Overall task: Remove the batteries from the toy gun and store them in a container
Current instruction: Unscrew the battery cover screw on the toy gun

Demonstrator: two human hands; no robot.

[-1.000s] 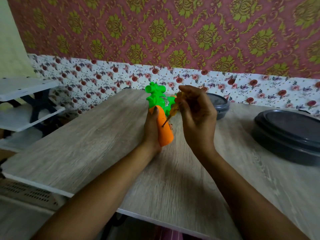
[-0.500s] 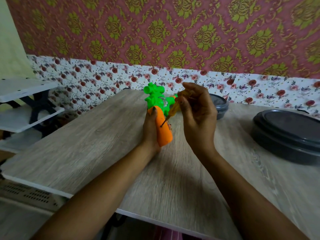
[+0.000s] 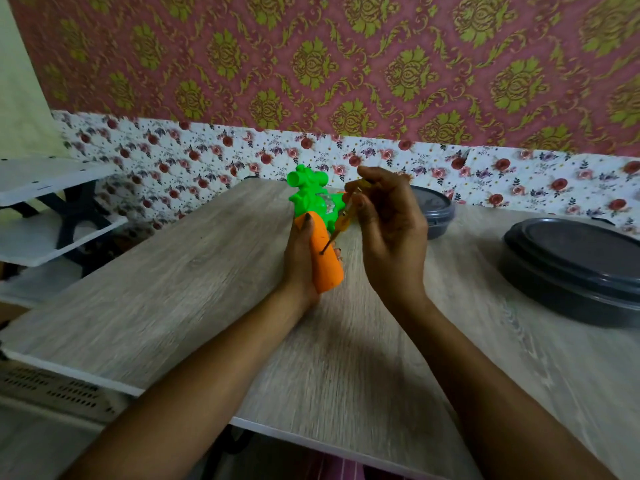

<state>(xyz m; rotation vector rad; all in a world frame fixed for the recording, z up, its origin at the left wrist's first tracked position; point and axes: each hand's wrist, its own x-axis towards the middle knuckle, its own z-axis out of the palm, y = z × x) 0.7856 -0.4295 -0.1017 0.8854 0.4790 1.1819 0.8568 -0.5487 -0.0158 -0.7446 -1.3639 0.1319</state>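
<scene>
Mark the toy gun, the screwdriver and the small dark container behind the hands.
toy gun (image 3: 329, 271), head view, on its orange grip below the thumb
screwdriver (image 3: 343, 220), head view, on its amber handle
small dark container (image 3: 435, 205), head view, on its lid

Wood-grain table (image 3: 173, 289), white shelves (image 3: 52, 233) to its left, pink-and-gold wallpaper (image 3: 311, 64) above a floral border (image 3: 207, 150).
</scene>
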